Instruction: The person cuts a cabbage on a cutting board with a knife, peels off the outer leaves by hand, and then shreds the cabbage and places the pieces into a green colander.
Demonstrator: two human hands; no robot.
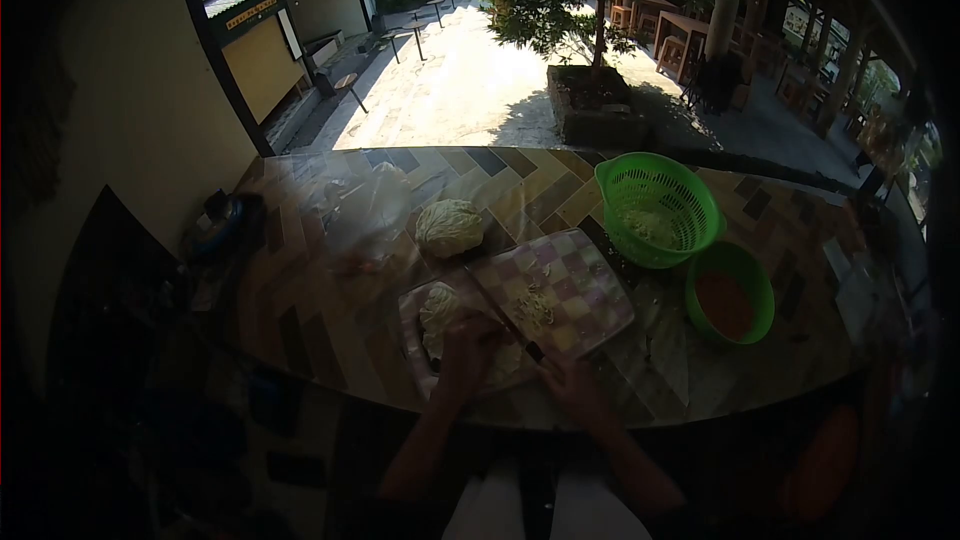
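Note:
My right hand (575,383) grips the dark handle of a knife (503,316), whose blade points away and to the left across the cutting board. My left hand (468,348) is closed with bent fingers on a cut piece of cabbage (438,306), just left of the blade; shadow hides some of its fingertips. The pink-and-white checked cutting board (600,292) lies under both. Thin cabbage shreds (536,306) lie on it, right of the knife. Beyond the board's left part sits a pale round cabbage (449,228).
A green colander (610,185) with shredded cabbage stands behind the board to the right. Beside it is a green bowl (764,312) holding something orange. A clear plastic bag (372,208) lies at the left of the wood-patterned table (310,315).

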